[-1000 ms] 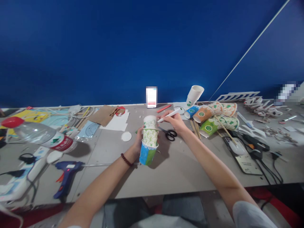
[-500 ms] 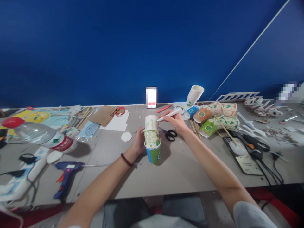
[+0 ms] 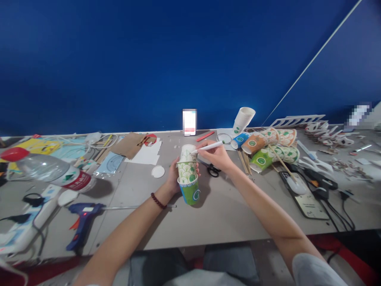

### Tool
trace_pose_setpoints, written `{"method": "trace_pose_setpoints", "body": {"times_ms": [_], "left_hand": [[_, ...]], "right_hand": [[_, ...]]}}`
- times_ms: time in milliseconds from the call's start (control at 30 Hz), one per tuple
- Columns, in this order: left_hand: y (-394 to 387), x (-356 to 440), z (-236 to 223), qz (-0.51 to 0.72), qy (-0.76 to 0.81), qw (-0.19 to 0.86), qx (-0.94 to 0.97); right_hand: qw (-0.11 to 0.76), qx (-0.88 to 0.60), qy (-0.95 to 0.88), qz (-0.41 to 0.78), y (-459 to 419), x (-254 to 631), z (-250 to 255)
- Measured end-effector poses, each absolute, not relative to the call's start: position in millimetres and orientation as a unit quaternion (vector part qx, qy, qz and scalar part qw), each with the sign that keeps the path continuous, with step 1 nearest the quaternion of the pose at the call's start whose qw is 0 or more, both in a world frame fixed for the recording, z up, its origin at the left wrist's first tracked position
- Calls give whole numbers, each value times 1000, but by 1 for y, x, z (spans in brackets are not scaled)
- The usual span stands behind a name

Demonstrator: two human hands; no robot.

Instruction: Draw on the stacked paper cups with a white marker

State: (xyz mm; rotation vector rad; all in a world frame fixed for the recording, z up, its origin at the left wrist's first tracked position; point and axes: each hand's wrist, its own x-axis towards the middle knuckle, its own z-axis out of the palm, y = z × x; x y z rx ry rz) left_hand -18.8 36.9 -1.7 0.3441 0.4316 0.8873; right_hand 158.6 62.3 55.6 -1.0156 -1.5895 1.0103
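Cups (image 3: pixel 187 171), already joined in one column over the table (image 3: pixel 226 222), clasped by the left hand (image 3: pixel 173 176); right hand (image 3: pixel 219 155) pinching a pen (image 3: pixel 210 145) at the top cup (image 3: pixel 185 154), its marking apparently unfinished.

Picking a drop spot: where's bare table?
Bare: table between the forearms, nearer the person than the held cups; a patch between white disc and glue stick. Crowded: right side, with patterned paper cups and black glue gun; left side, around the bottle.

bottle (image 3: pixel 53 169): behind glue gun (image 3: pixel 85 215) | cup tower (image 3: pixel 187 172): between glue gun and scissors (image 3: pixel 212 170)
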Motion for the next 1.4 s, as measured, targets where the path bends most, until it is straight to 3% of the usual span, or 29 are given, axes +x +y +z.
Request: {"method": "trace_pose_setpoints", "body": {"times_ms": [1400], "left_hand": [[38, -20, -6, 416, 197, 869, 179]], "right_hand": [[495, -445, -639, 387, 62, 158, 56]]}}
